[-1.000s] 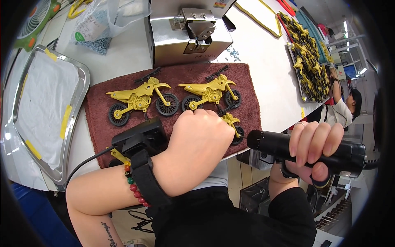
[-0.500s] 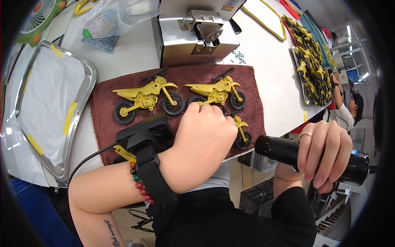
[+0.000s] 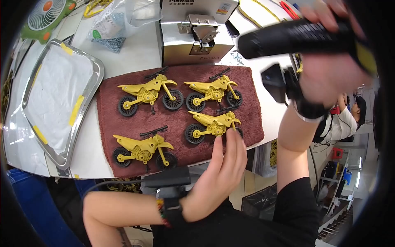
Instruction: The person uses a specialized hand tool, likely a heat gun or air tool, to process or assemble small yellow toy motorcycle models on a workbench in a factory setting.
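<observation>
Four-fingered reach aside, my left hand [image 3: 222, 168] is open, its fingers stretched out at the front wheel of a yellow toy motorcycle [image 3: 212, 123] at the lower right of the brown towel [image 3: 181, 152]. The fingers partly cover that wheel. Raised at the upper right, my right hand [image 3: 329, 74] is closed round a black electric screwdriver [image 3: 288, 39], smeared by motion. More yellow toy motorcycles with black wheels lie on the towel: one at upper left [image 3: 146, 92], one at upper right [image 3: 212, 88] and one at lower left [image 3: 142, 148].
Behind the towel stands a metal screw-feeder machine [image 3: 197, 37], with loose screws [image 3: 236, 57] beside it. A bag of screws [image 3: 109, 33] and a green fan [image 3: 45, 18] lie at the far left. A steel tray [image 3: 98, 74] is left. Another person [image 3: 345, 119] works at far right.
My right hand has lifted the screwdriver up and away from the towel. My left hand has drawn back toward me and its fingers have straightened, uncovering the lower motorcycles.
</observation>
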`<state>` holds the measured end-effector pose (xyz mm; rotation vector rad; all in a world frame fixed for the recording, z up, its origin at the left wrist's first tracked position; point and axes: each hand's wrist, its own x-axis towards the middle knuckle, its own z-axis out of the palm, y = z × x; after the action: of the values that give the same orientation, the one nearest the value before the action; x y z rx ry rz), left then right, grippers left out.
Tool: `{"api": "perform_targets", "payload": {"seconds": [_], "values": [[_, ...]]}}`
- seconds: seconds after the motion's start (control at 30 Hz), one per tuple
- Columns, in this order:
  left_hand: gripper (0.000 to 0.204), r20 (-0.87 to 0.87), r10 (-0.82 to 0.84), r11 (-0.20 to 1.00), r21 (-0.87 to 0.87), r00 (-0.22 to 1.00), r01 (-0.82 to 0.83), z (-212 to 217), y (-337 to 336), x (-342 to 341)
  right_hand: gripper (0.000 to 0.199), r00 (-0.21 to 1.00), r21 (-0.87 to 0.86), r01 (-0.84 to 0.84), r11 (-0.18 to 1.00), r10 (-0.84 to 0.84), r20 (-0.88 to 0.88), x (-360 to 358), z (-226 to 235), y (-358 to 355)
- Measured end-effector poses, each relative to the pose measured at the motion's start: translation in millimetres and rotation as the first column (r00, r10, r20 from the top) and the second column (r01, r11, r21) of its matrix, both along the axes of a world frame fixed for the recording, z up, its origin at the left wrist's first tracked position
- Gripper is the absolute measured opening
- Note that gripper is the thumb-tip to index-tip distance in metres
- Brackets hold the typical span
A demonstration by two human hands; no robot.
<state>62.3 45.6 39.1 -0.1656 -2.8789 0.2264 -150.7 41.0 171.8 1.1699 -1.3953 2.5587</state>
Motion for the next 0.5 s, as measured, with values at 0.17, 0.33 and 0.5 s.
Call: {"api": "perform_targets", "payload": {"seconds": [0.17,0.33,0.5], "values": [[0.055,-0.030,0.164,0.964,0.216,0.986,-0.154,-47,19,-18,0.023,0.880,-0.064,-0.192,0.979,0.143,-0.452,9,-30,-51],[0.053,-0.117,0.239,0.950,0.232,0.964,-0.208,-62,25,-27,0.025,0.934,0.042,-0.297,0.954,0.299,-0.198,8,-33,-56],[0.048,-0.127,0.239,0.943,0.268,0.963,-0.199,-62,22,-30,0.023,0.953,0.081,-0.191,0.978,0.205,-0.225,13,-33,-47]]}}
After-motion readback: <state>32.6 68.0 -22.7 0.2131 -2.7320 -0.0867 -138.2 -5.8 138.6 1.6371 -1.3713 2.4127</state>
